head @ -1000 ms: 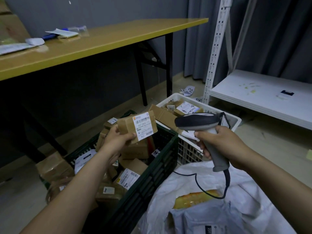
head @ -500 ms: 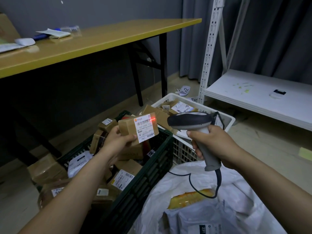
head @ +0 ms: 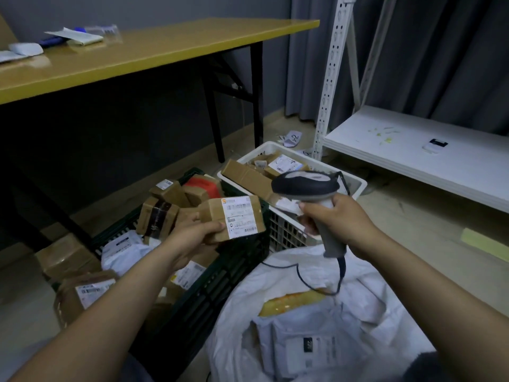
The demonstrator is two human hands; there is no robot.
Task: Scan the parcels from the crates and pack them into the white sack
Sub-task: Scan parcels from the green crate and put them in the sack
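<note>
Parcel (head: pixel 234 219), label blurred, pinched in the left grip (head: pixel 192 238) over the green crate (head: pixel 220 285) of boxes (head: pixel 162 213); right grip (head: pixel 336 221) clasps the scanner (head: pixel 305 183); white sack (head: pixel 248 312) holds mailers (head: pixel 303 348).

A paper scrap (head: pixel 292 139) on the floor by the white rack post (head: pixel 330 78) bears a handwritten "2". A second scrap (head: pixel 308 153) beside it shows "5". The brown parcel (head: pixel 210 210) has a white label (head: pixel 240 217), its print too blurred to read.

Dim room, yellow table (head: pixel 154 51), grey curtain (head: pixel 440 51), white shelf (head: pixel 413 150), beige floor (head: pixel 413 230)
</note>
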